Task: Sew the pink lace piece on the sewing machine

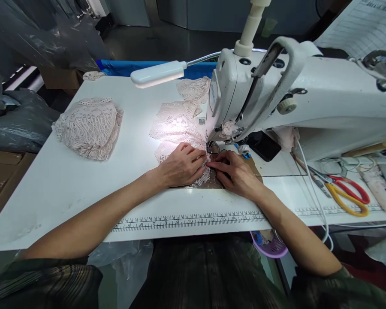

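Pale pink lace fabric [170,128] lies in a chain of pieces on the white table, its near end under the needle area of a white sewing machine [227,86]. My left hand [184,164] rests palm down on the lace just left of the presser foot [209,148], fingers laid over it. On the other side, my right hand [236,174] has thumb and index finger closed together at the lace's right edge, close in front of the foot. Its other fingers are curled, and the exact pinch point is partly hidden.
A lace stack [88,128] sits on the left. A lamp [159,74] shines over the work. To the right are a black phone [264,145] and red-and-yellow-handled scissors [349,197]. A printed ruler [189,221] runs along the front edge; a purple basket [272,251] hangs below.
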{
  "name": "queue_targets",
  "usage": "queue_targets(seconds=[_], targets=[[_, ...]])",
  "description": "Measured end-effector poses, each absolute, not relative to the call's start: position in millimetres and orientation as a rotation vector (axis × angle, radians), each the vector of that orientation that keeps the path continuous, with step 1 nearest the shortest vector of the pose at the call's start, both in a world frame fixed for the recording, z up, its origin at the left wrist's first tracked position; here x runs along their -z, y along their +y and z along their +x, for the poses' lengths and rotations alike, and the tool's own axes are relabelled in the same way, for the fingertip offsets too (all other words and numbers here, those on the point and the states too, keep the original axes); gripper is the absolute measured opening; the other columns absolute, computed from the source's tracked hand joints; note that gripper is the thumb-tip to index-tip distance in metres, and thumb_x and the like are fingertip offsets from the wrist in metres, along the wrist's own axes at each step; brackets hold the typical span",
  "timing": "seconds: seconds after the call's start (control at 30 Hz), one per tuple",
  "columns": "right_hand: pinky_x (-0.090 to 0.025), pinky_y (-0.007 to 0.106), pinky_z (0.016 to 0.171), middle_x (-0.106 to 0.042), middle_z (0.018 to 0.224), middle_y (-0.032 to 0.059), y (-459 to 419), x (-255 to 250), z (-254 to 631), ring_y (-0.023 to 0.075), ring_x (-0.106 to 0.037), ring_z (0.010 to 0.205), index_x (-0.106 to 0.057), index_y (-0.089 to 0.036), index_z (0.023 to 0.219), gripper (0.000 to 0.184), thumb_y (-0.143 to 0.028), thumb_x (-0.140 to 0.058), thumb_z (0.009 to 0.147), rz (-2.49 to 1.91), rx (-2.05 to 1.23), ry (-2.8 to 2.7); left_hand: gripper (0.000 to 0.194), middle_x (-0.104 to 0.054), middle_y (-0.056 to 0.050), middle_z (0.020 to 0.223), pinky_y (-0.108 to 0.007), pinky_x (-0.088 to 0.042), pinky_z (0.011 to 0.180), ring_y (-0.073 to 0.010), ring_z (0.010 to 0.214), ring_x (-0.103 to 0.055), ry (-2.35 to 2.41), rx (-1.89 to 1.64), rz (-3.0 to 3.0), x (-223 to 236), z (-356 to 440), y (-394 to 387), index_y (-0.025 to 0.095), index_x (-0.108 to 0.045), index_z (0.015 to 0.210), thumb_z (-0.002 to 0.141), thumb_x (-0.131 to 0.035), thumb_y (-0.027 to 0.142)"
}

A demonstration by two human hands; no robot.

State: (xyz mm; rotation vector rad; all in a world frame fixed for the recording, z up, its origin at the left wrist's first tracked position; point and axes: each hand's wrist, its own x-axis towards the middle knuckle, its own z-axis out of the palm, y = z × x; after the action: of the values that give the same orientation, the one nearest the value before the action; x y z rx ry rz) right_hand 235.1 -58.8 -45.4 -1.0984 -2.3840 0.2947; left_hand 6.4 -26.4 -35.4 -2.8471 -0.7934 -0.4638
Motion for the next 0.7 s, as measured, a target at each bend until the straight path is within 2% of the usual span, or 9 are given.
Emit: queue_targets(seconds=[0.33,0.5,0.7], targets=[[-0.053,0.041,0.084,-0.059,0.107,0.0124,-56,42,231,0.0244,-0.055,0.100,-0.069,-0.022,0.117,0.032,-0.017,-0.050,0.091,-1.131,-0.232,-2.411,0.032,-0.063,-0.013,0.127,-0.053,-0.043,0.101,-0.0259,0.103,-0.061,-0.839,0.450,-2.838,35,5,-23,0.013,-0.062,0.118,0.097,-0.045,0.030],[-0.054,0.041,0.081,-0.059,0.103,0.0141,-53,41,229,0.0242,-0.056,0.093,-0.068,-0.019,0.117,0.032,-0.019,-0.049,0.092,-1.135,-0.205,-2.434,0.035,-0.060,-0.016,0.130,-0.054,-0.043,0.101,-0.0286,0.109,-0.059,-0.880,0.410,-2.860,32,6,-22,0.010,-0.062,0.120,0.097,-0.043,0.030],[-0.054,0.042,0.081,-0.059,0.108,0.0150,-49,37,224,0.0243,-0.056,0.092,-0.063,-0.020,0.120,0.034,-0.018,-0.042,0.094,-1.204,-0.194,-2.471,0.037,-0.061,-0.018,0.126,-0.052,-0.045,0.097,-0.0301,0.110,-0.057,-0.986,0.424,-2.895,33,10,-22,0.009,-0.060,0.123,0.097,-0.042,0.029]])
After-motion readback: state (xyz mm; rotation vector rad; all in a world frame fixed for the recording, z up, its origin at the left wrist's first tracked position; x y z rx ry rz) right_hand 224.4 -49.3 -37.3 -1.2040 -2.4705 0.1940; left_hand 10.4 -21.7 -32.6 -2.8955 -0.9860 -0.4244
